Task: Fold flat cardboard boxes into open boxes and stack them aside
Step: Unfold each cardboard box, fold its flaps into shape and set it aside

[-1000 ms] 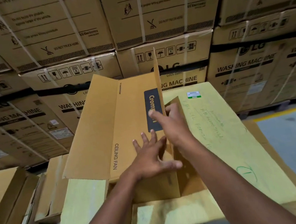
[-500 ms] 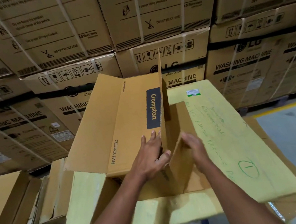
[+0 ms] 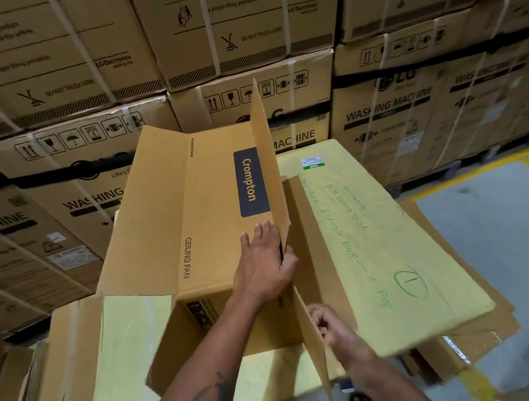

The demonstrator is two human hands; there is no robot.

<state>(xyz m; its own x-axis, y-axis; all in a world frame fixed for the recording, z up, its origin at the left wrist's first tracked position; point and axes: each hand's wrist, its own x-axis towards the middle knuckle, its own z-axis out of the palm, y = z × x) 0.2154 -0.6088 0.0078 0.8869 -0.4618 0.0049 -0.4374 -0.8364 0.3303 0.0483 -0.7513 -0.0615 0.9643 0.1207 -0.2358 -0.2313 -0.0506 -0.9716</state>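
A brown cardboard box (image 3: 188, 212) printed "Crompton" and "CEILING FAN" lies half opened on a yellow-green sheet (image 3: 385, 250). Its long panels stand up and a left flap spreads outward. My left hand (image 3: 263, 266) grips the upright panel's edge, fingers on the printed face and thumb round the edge. My right hand (image 3: 328, 325) holds the near end flap (image 3: 314, 348), which stands on edge toward me; its fingers curl at the flap's right face.
Tall stacks of strapped washing machine cartons (image 3: 229, 32) wall off the back and left. Folded open boxes (image 3: 58, 371) sit low at the left. Flat cardboard (image 3: 479, 339) lies under the yellow-green sheet. Grey floor with a yellow line (image 3: 492, 157) runs on the right.
My right hand has moved from the box's middle back toward me, bringing the end flap near. My left hand shifted from flat on the panel to gripping its edge. The box opened wider.
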